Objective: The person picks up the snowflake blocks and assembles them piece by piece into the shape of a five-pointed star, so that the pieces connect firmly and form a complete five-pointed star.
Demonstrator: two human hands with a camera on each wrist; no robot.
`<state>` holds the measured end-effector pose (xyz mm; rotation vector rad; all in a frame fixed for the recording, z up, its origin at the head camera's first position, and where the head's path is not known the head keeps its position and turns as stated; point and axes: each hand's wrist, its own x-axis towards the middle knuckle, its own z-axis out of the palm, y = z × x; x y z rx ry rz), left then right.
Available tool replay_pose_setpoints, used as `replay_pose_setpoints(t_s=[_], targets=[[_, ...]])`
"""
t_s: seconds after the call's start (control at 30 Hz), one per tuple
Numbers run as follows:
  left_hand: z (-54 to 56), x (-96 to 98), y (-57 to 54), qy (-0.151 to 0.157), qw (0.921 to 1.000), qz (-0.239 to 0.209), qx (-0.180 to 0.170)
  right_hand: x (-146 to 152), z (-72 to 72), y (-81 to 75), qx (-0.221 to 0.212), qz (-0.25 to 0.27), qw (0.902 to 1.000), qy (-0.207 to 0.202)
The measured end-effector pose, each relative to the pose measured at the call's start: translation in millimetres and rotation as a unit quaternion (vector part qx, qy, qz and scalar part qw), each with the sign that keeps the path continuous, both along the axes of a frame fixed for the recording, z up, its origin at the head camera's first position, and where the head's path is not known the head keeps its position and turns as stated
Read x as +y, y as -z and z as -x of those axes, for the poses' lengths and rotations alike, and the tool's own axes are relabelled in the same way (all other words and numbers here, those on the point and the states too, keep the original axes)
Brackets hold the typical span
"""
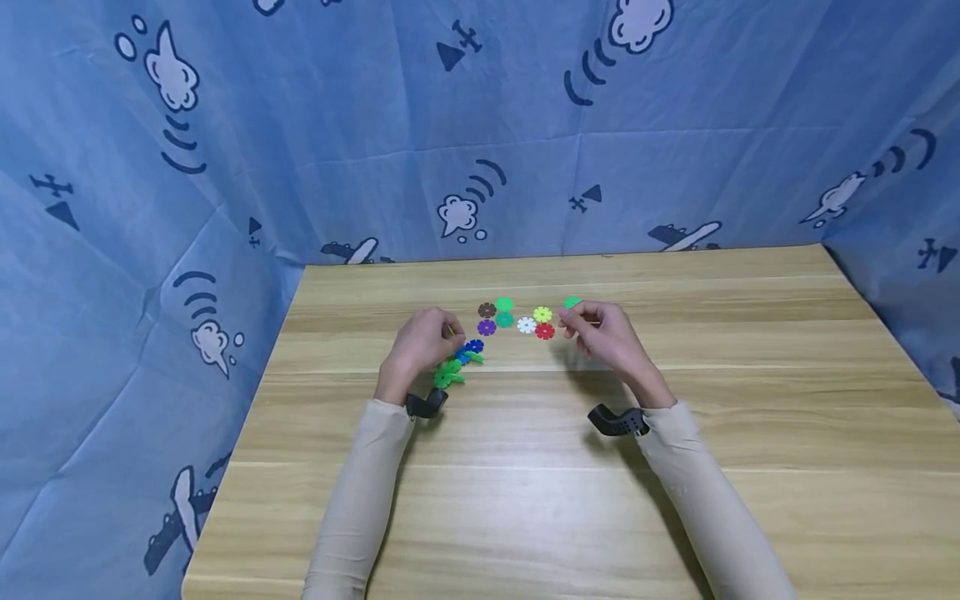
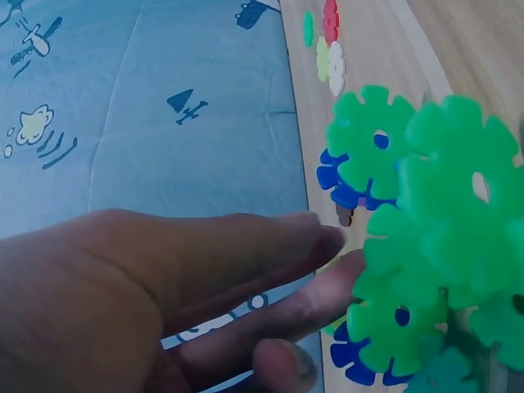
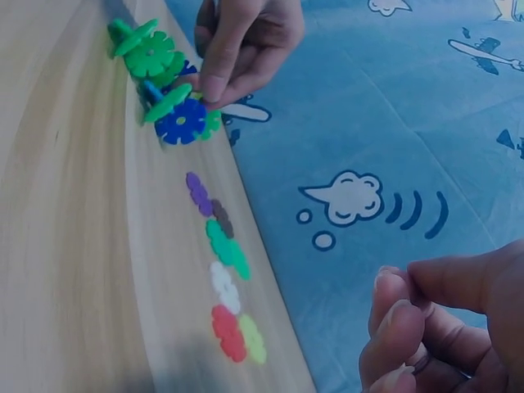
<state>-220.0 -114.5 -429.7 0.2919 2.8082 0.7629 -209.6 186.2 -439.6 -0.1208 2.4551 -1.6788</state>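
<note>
My left hand (image 1: 422, 343) pinches the far end of a build of interlocking snowflake discs (image 1: 448, 374), mostly green with some blue ones (image 3: 180, 121). A bit of yellow shows at its fingertips. Large green discs (image 2: 463, 184) fill the right side of the left wrist view and hide part of the fingers. My right hand (image 1: 606, 335) hovers over the table with its fingers loosely bent. Thumb and index fingertips (image 3: 397, 274) come close together, with nothing seen between them. Beside them lie a yellow disc (image 1: 542, 314), a red disc (image 1: 545, 332) and a green disc (image 1: 572, 302).
Between the hands, flat on the wooden table (image 1: 510, 500), are a brown disc (image 1: 487, 310), a purple disc (image 1: 487, 327), two green discs (image 1: 504, 320) and a white disc (image 1: 527, 325). A blue patterned curtain (image 1: 525, 108) hangs behind the table's far edge.
</note>
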Motion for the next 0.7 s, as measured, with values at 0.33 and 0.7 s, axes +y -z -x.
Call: replay_pose_setpoints(t_s=[0.33,0.7], targets=[[1.5,4.8,4.6,0.0,0.9989,-0.041,0.023,-3,12.9,23.3,0.023,-0.074,0.9969,0.013],[6.9,10.5,12.1,-0.025,0.9948,-0.063,0.075,-17,22.8,39.8,0.06,-0.17,0.9835,0.008]])
